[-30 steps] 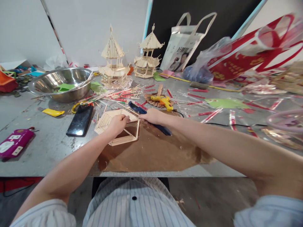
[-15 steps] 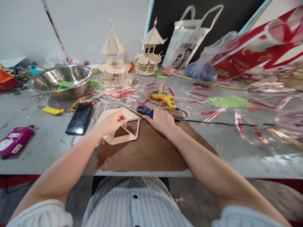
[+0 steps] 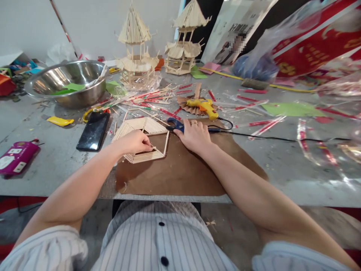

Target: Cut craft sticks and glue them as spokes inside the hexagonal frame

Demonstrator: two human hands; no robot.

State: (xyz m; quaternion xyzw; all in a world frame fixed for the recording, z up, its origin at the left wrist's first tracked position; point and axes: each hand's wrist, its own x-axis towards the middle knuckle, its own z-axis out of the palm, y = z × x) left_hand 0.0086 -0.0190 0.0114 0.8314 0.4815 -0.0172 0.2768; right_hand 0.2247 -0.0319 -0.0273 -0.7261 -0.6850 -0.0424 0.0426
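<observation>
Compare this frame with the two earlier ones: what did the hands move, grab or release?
The blue-handled tool, earlier slanted across the brown sheet, has been swung to the sheet's far edge under the right hand, which lies over it. Only the tool's end shows, and whether it is gripped cannot be told. The left hand stays pinched on the stick frame, which has not shifted.

Yellow glue gun (image 3: pixel 203 107), blue scissors (image 3: pixel 175 124), brown mat (image 3: pixel 180 169).
</observation>
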